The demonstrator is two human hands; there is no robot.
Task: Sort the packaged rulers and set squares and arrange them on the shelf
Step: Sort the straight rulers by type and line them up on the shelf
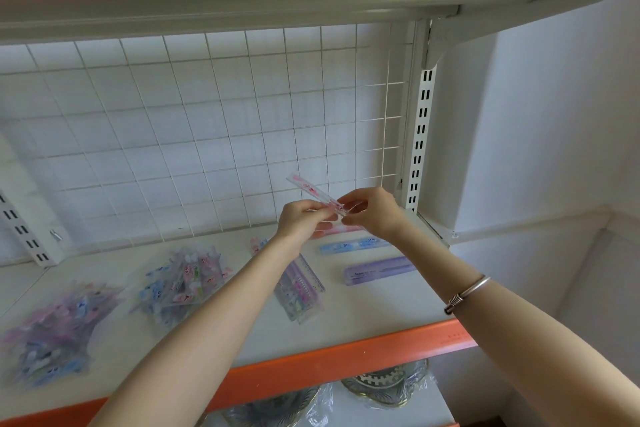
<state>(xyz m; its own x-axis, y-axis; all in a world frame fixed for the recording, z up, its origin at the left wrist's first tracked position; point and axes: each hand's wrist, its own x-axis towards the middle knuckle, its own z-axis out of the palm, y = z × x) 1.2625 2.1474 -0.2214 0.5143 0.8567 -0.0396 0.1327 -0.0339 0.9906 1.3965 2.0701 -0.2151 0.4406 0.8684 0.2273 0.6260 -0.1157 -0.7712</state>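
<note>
Both hands meet over the back right part of the shelf [381,315] and hold one pink ruler [306,188] in a clear sleeve between them. The left hand [299,220] has its fingers curled round the ruler's near part. The right hand [375,213] pinches the same end from the other side with thumb and fingers closed on it. The ruler tilts up and away to the left, off the shelf board, and its far end stands out against the wire grid [207,132] at the back.

Below the hands a blue ruler [349,247] and a purple ruler [379,270] lie flat, each in its own packet, near each other but apart. A pink packet [341,229] behind them is mostly hidden by the hands.

Under the left forearm lies a stack of sleeved rulers [304,291], pointing front to back. Further left are two loose heaps of clear packets, the middle heap [180,281] and the left heap [48,333]. What they hold is too blurred to tell.

A metal bangle [467,293] sits on the right wrist. On the shelf below are patterned plates [388,381] in plastic wrap.
</note>
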